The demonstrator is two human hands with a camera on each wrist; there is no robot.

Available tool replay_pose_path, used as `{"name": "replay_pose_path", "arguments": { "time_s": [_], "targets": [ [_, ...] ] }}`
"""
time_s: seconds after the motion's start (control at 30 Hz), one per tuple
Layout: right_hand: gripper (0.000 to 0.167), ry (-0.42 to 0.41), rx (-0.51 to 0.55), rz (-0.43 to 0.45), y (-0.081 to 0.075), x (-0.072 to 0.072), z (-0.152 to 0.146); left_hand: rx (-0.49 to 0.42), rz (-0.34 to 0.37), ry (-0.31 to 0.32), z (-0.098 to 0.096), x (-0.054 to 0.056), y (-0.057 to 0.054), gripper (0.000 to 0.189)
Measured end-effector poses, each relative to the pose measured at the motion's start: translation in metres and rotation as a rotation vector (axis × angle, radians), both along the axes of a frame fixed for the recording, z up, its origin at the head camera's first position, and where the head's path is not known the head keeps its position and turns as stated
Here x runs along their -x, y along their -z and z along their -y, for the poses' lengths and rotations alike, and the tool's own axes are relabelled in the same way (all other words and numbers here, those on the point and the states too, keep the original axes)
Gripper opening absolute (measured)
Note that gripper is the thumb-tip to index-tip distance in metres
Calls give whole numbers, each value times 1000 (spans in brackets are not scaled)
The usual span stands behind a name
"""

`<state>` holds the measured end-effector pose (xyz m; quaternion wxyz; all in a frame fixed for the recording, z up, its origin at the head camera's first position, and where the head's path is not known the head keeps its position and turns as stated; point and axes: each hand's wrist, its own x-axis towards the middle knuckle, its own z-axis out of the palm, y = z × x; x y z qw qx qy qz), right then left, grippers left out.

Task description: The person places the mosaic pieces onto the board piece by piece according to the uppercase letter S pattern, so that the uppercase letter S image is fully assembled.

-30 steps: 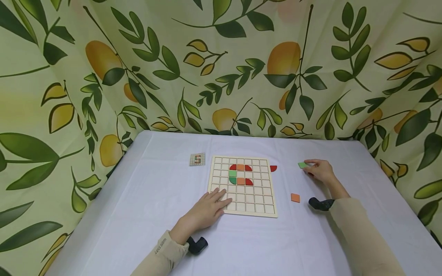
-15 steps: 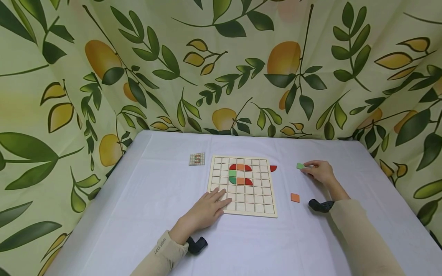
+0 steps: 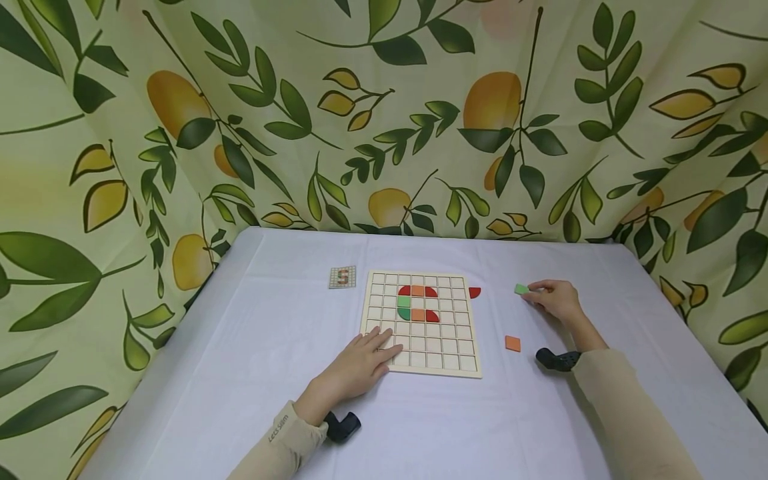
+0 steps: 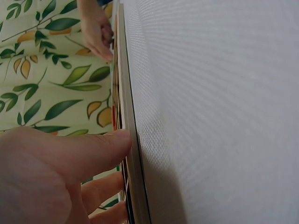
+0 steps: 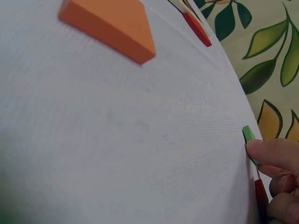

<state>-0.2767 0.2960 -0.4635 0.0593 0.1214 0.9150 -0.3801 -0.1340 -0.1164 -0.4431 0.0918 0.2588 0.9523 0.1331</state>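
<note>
My left hand rests with spread fingers on the lower left corner of a wooden grid board. In the left wrist view, its thumb lies against the board's edge. Red, orange and green pieces form a C-like shape on the grid. To the board's right, my right hand pinches a light green square tile between thumb and fingers, low over the cloth. A dark red piece lies beneath that hand in the right wrist view, hidden from the head view.
An orange square tile lies between the board and my right wrist. One red quarter-round piece sits by the board's upper right edge. A small pattern card is left of the board. A leaf-print curtain hangs behind the table.
The right hand has shifted slightly left with the green tile, which has turned a little, then almost stopped. The left hand and the board have stayed in place.
</note>
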Motion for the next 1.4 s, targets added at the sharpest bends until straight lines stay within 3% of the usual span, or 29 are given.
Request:
{"name": "replay_pose_path", "arguments": {
  "time_s": [0.43,0.8,1.4],
  "targets": [
    [46,-3,-5,-17,0,-6,5,1,-2,1,0,0,1,42],
    [45,-78,-13,-82,-5,-13,11,-7,7,1,-1,-1,-1,42],
    [43,-128,-4,-92,-7,-23,27,-27,10,2,-1,-3,-4,42]
  ]
}}
